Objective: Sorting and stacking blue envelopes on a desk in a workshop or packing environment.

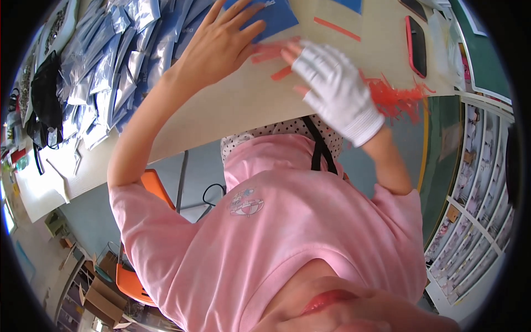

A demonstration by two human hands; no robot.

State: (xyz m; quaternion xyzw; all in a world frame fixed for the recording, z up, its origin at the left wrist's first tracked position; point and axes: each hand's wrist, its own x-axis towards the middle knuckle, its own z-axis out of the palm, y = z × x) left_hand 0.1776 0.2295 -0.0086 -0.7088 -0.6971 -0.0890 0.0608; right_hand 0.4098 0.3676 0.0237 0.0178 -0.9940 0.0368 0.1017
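Observation:
My bare left hand (pixel 221 47) reaches over the table with its fingers spread, its fingertips over a blue flat packet (pixel 279 22). On my right hand (pixel 334 83) is a white glove that leaves the fingertips bare. Its fingertips are smeared by motion beside a blurred red strip (pixel 271 51); whether they grip it I cannot tell. A shorter red strip (pixel 281 73) shows just below. To the right of the glove lies a tangled pile of red strips (pixel 395 97), partly hidden by it.
Many blue and clear packets (pixel 110 61) cover the table's left side, with a black face mask (pixel 47 99) beside them. Another red strip (pixel 337 29) lies farther back. A phone in a red case (pixel 416 47) is at the right. An orange chair (pixel 130 285) stands below.

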